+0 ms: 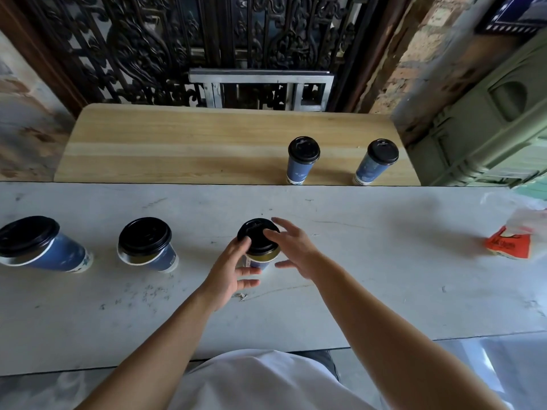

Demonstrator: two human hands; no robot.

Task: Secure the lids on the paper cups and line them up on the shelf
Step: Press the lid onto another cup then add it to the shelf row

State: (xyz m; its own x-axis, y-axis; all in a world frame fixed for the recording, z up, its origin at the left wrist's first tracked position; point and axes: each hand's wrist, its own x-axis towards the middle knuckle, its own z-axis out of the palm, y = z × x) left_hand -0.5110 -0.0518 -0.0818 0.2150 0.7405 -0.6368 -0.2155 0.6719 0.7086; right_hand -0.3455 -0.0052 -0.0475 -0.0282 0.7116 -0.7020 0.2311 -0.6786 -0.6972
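Head view: working at the pale counter (384,276), nearest of three blue paper cups standing there. Left hand (229,269) wrapping round the side of the middle cup (260,263), thumb up near the rim, fingers curled loosely against the wall rather than clamped. Right hand (291,248) reaching over with fingers spread wide, fingertips (270,233) resting on the black lid (258,234), not gripping anything. Lid sitting skewed, a strip of the cup's inner rim showing below its near edge, so likely not yet snapped down.

Waiting to the left: a second cup (161,257) and a third cup (63,254), both with lids looking loosely laid on, rims showing. Already standing on the wooden shelf (177,149) beyond: two lidded cups (300,165), (371,168), side by side but apart.

Risks from here: pressing on one side only, tipping the lid further or popping the far edge up; pushing down too hard against a loose left-hand hold, buckling the paper wall or sliding the cup; contents, if any, not visible, so spilling cannot be ruled out.
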